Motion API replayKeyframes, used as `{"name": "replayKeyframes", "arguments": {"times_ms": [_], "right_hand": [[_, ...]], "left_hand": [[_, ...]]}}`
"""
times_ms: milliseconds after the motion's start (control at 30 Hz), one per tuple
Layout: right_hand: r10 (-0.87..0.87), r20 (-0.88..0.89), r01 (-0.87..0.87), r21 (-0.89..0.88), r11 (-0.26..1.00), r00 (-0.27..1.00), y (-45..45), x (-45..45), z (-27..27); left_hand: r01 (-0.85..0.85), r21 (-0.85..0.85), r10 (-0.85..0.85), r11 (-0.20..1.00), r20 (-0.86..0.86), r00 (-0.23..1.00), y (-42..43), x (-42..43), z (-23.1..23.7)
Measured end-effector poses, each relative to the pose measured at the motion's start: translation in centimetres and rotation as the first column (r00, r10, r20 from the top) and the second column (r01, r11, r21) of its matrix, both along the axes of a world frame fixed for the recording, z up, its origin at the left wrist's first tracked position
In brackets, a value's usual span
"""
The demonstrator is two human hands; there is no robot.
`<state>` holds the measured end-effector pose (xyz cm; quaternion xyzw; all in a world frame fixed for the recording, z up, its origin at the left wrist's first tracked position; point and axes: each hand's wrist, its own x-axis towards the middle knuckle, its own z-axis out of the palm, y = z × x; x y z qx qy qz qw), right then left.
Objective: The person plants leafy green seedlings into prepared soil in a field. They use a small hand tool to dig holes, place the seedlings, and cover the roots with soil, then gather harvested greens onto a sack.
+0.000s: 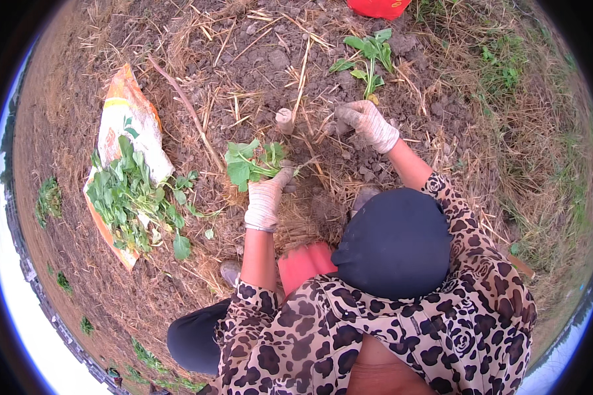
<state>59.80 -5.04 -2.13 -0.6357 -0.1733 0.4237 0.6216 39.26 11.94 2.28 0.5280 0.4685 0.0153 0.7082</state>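
My left hand [272, 190], in a soiled white knit glove, is closed around the stems of a few leafy green seedlings [244, 165]. Their leaves point to the left and thin roots show at the right. My right hand [363, 121], gloved the same way, is held over the loose soil with its fingers bent together; whether something small is between them cannot be told. Just beyond it lie more green seedlings [372, 54] on the ground. A short pale stub [284, 121], of unclear kind, stands between and beyond my hands.
At the left, a heap of leafy seedlings [128, 192] lies on a white and orange woven sack [128, 106]. A long stick [188, 108] rests beside it. A red object [304, 266] is near my knee, and another red item [379, 7] is at the top edge. Straw covers the soil.
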Motion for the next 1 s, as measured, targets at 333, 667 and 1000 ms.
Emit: {"name": "replayKeyframes", "arguments": {"times_ms": [333, 667, 1000], "right_hand": [[-0.531, -0.186, 0.554, 0.104, 0.826, 0.827, 2.5, 0.0, -0.2], [-0.463, -0.072, 0.442, 0.458, 0.772, 0.883, -0.1, 0.7, 3.4], [-0.273, -0.127, 0.275, -0.004, 0.962, 0.954, 3.7, -0.9, -7.0]], "left_hand": [[-0.088, -0.022, 0.089, 0.996, 0.071, 0.993, 0.0, -0.6, -0.2], [0.054, 0.02, -0.056, 0.998, 0.093, 0.994, -0.4, -0.6, -2.5], [0.638, 0.361, -0.542, 0.68, -0.338, 0.769, -2.7, 3.0, -7.4]]}}
